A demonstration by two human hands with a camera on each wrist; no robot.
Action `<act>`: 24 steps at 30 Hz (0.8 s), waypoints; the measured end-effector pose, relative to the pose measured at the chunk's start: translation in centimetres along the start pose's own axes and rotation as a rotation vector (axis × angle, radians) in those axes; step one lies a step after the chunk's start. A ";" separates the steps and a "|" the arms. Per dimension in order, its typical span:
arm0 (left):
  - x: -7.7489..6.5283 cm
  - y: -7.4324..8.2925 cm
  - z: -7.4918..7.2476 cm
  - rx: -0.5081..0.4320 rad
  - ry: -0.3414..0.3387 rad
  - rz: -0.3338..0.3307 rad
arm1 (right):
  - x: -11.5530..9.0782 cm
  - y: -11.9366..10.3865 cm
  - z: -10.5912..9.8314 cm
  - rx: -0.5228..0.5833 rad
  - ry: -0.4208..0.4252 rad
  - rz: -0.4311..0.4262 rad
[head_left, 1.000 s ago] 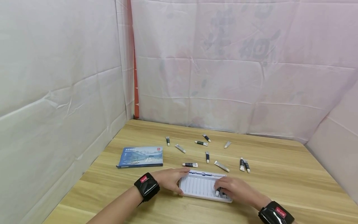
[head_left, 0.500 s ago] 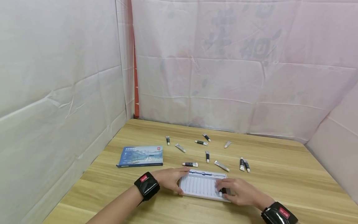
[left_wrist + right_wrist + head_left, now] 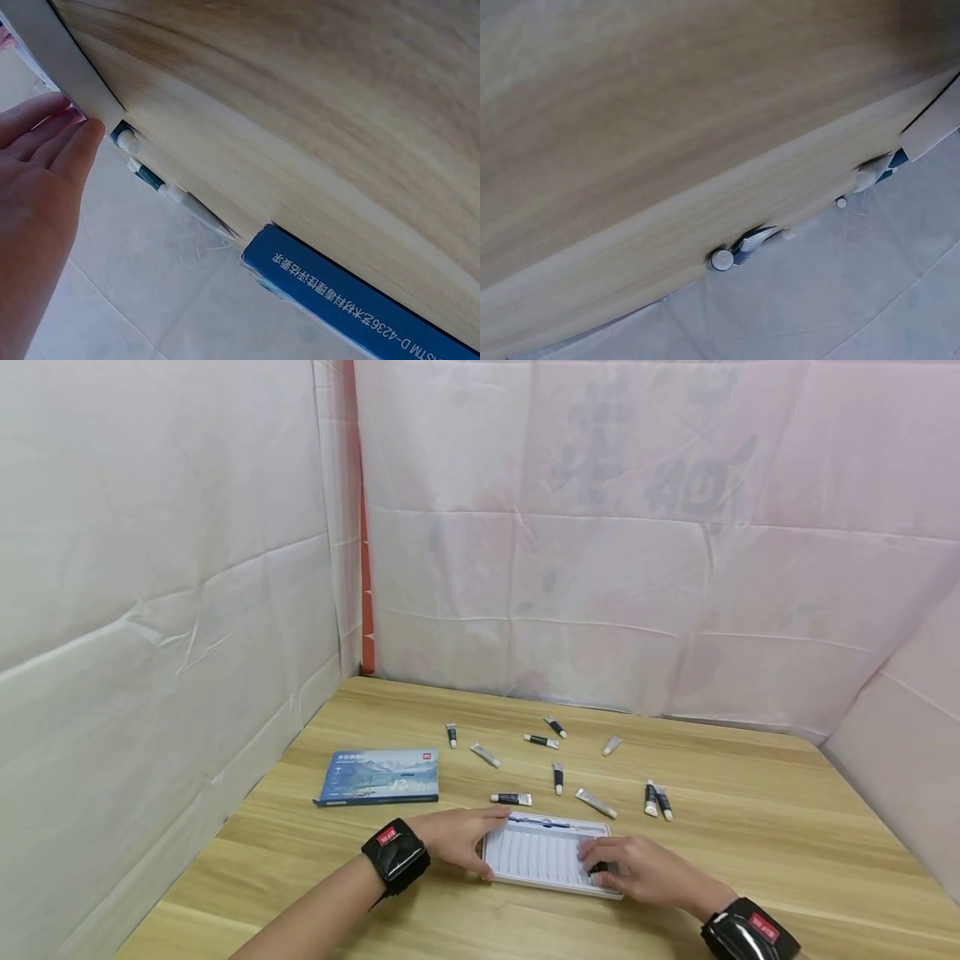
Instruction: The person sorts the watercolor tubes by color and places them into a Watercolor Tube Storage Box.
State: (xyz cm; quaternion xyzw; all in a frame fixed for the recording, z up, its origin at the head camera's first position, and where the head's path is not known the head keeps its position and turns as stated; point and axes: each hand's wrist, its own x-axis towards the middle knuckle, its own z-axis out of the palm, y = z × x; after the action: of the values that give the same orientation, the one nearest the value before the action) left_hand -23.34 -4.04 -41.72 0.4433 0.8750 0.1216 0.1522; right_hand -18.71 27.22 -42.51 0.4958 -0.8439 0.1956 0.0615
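Observation:
A white ribbed tray [image 3: 525,853] lies near the front of the table, with a thin blue brush [image 3: 543,822] in its far groove. My left hand [image 3: 459,839] grips the tray's left end, thumb at the near corner and fingers at the far one. In the left wrist view these fingers meet the tray's side wall [image 3: 60,52]. Over the right end of the tray, my right hand [image 3: 637,870] pinches a dark paint tube [image 3: 597,867], mostly hidden by the fingers. The right wrist view shows no hand, only the table, several tubes and the tray's side [image 3: 934,120].
Several paint tubes lie scattered beyond the tray, among them a dark tube [image 3: 512,799] and a grey tube [image 3: 596,802] close behind it. Two tubes [image 3: 651,798] lie side by side at the right. A blue paint box [image 3: 381,777] rests at the left. White cloth [image 3: 525,568] hangs behind.
My right hand has shifted slightly right along the tray with the paint tube, which now shows less under the fingers. My left hand has stayed on the tray.

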 end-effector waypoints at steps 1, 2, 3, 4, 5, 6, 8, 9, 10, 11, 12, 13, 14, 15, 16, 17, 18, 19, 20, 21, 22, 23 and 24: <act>0.0 0.0 0.0 -0.002 -0.001 -0.001 | 0.0 0.0 0.0 0.006 -0.002 -0.001; 0.0 0.0 0.0 -0.004 -0.003 -0.002 | 0.0 0.1 0.1 0.011 -0.003 -0.001; 0.0 0.0 0.0 -0.005 -0.005 -0.002 | 0.0 0.1 0.1 0.012 -0.001 -0.005; 0.0 0.0 0.0 -0.006 -0.007 -0.004 | 0.0 0.1 0.1 0.011 0.002 -0.012; 0.0 0.1 -0.1 -0.008 -0.008 -0.005 | 0.0 0.2 0.1 0.006 0.006 -0.018; 0.0 0.1 -0.1 -0.009 -0.010 -0.006 | 0.0 0.2 0.1 -0.001 0.011 -0.025; 0.1 0.1 -0.1 -0.006 -0.011 -0.007 | 0.1 0.2 0.1 -0.019 0.019 -0.038; 0.1 0.1 -0.2 -0.004 -0.011 -0.007 | 0.1 0.2 0.1 -0.028 0.025 -0.046; 0.1 0.1 -0.2 -0.002 -0.011 -0.007 | 0.1 0.2 0.1 -0.036 0.027 -0.051; 0.1 0.1 -0.2 0.000 -0.010 -0.008 | 0.1 0.2 0.1 -0.043 0.028 -0.056; 0.2 0.1 -0.2 0.004 -0.009 -0.009 | 0.1 0.2 0.1 -0.048 0.030 -0.059; 0.2 0.1 -0.2 0.005 -0.007 -0.006 | 0.1 0.2 0.0 -0.048 0.028 -0.060; 0.2 0.2 -0.2 0.005 -0.004 -0.005 | 0.1 0.2 0.0 -0.048 0.025 -0.059; 0.1 0.2 -0.2 0.006 0.000 -0.001 | 0.1 0.2 -0.1 -0.048 0.021 -0.056; 0.1 0.2 -0.2 0.004 0.003 0.002 | 0.2 0.2 -0.1 -0.043 0.012 -0.046; 0.1 0.3 -0.2 0.001 0.007 0.005 | 0.2 0.1 -0.3 -0.035 0.005 -0.036; 0.1 0.3 -0.3 0.000 0.008 0.007 | 0.3 0.0 -0.4 -0.019 -0.008 -0.017; 0.1 0.4 -0.3 -0.003 0.010 0.009 | 0.5 -0.1 -0.6 -0.005 -0.023 0.013; 0.0 0.4 -0.3 -0.004 0.011 0.007 | 0.7 -0.1 -0.7 0.011 -0.024 0.027; 0.0 0.5 -0.3 -0.008 0.010 0.005 | 1.1 -0.1 -0.9 0.031 -0.029 0.053; 0.0 0.5 -0.3 -0.009 0.010 0.003 | 1.5 0.0 -1.1 0.051 -0.026 0.076; -0.1 0.5 -0.3 -0.012 0.010 0.003 | 2.2 0.2 -1.3 0.068 -0.017 0.079; -0.1 0.5 -0.3 -0.011 0.012 0.003 | 3.0 0.4 -1.6 0.076 -0.006 0.088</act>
State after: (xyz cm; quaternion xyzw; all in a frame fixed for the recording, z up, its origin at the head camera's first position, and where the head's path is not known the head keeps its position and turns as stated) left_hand -23.05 -3.84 -41.25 0.4429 0.8745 0.1294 0.1493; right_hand -20.64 25.58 -40.30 0.4608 -0.8570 0.2284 0.0314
